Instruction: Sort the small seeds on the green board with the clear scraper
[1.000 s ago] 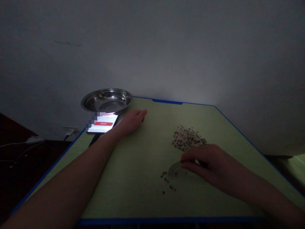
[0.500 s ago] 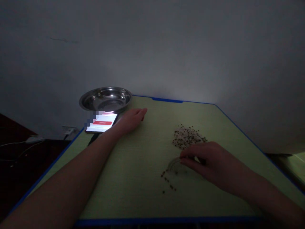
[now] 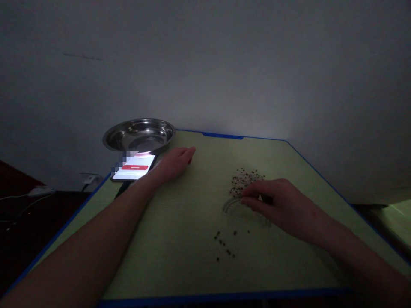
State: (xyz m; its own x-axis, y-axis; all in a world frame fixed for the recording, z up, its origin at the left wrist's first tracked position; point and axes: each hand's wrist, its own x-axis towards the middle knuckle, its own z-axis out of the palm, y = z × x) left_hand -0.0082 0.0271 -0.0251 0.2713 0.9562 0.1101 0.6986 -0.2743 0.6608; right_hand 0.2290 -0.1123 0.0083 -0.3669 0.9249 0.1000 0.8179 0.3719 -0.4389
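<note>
My right hand (image 3: 272,203) pinches a clear plastic protractor (image 3: 230,206) between thumb and fingertips. The protractor's curved, marked edge lies low over the table, at the near side of a pile of pale grains mixed with dark seeds (image 3: 240,179). My fingers hide part of that pile. Closer to me, several dark seeds (image 3: 221,243) lie scattered apart from it. My left hand (image 3: 176,161) rests on the table with its fingers curled closed, left of the pile, and nothing shows in it.
A shiny metal basin (image 3: 139,137) stands at the table's back left corner. In front of it lies a lit phone (image 3: 133,167), close to my left wrist. The pale green table (image 3: 180,256) has a blue rim, and a wall (image 3: 218,64) rises behind it.
My right hand has moved the protractor away from me, up against the pile. More dark seeds now show on the table where the protractor was. My left hand keeps its place.
</note>
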